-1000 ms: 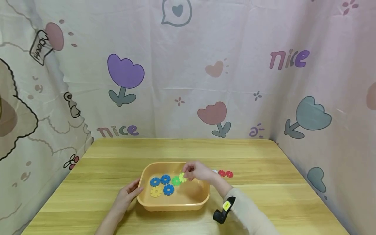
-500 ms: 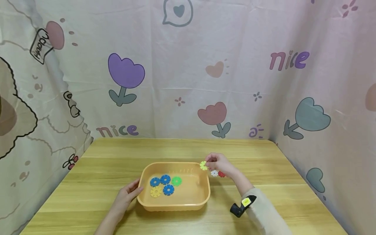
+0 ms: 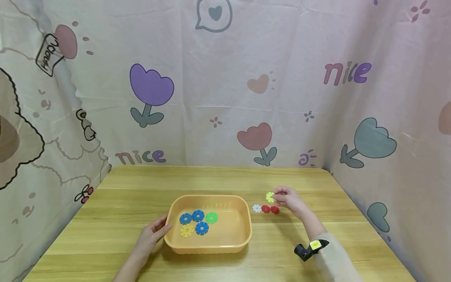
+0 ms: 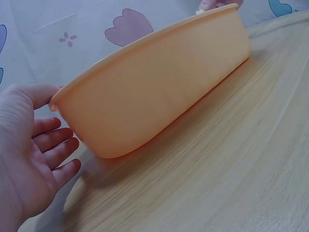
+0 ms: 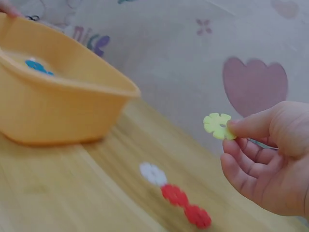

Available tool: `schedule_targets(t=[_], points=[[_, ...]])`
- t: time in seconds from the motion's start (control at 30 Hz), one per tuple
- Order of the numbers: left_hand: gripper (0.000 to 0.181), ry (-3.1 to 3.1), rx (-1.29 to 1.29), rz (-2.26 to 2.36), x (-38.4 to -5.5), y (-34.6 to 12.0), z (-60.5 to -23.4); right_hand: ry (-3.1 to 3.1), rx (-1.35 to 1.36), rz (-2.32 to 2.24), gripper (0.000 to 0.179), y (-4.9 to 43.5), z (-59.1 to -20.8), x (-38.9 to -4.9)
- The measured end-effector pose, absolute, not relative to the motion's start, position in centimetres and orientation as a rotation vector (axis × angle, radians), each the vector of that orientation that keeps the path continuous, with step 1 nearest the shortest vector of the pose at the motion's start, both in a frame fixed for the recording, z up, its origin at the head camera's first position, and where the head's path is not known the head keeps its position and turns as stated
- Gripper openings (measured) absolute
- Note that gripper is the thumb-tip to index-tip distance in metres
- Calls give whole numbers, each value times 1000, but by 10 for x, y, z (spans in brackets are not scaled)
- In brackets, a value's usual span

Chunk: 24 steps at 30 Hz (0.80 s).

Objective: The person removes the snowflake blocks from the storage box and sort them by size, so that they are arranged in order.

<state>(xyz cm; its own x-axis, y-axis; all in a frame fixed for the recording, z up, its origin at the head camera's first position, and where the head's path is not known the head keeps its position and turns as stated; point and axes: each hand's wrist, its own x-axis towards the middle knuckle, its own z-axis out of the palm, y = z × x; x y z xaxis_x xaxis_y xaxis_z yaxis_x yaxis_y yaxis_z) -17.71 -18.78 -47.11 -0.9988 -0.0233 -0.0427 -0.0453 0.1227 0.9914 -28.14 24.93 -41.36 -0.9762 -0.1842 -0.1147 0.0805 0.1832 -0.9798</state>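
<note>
My right hand (image 3: 289,199) pinches a yellow-green snowflake disc (image 5: 218,126) between thumb and fingers, held up above the table. Below it on the wood, a white snowflake disc (image 3: 257,208) and two red snowflake discs (image 3: 266,209) lie in a touching row. At the left end of the orange plastic basin (image 4: 145,87), my left hand (image 3: 152,235) holds the rim, thumb over the edge and fingers along the outer wall. Inside the basin are several blue discs (image 3: 202,228), a yellow disc (image 3: 187,230) and a green disc (image 3: 211,217).
The wooden table (image 3: 148,182) reaches back to a patterned cloth (image 3: 211,98) hung behind it and along both sides. A black wrist camera (image 3: 307,250) sits on the right forearm, over a pale sleeve (image 3: 334,254).
The right hand has lifted the yellow-green disc out of the basin and carried it right, past the rim, to above the red discs. The left hand and basin have stayed put.
</note>
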Motion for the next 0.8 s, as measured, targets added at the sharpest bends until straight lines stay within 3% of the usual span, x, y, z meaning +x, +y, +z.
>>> schedule_targets(t=[0.37, 0.8], points=[[54, 2343, -95, 2079, -176, -186, -471, 2459, 105, -1757, 16, 290, -448, -283], [54, 2353, -102, 2067, -176, -186, -470, 2706, 165, -1471, 13, 291, -464, -280]])
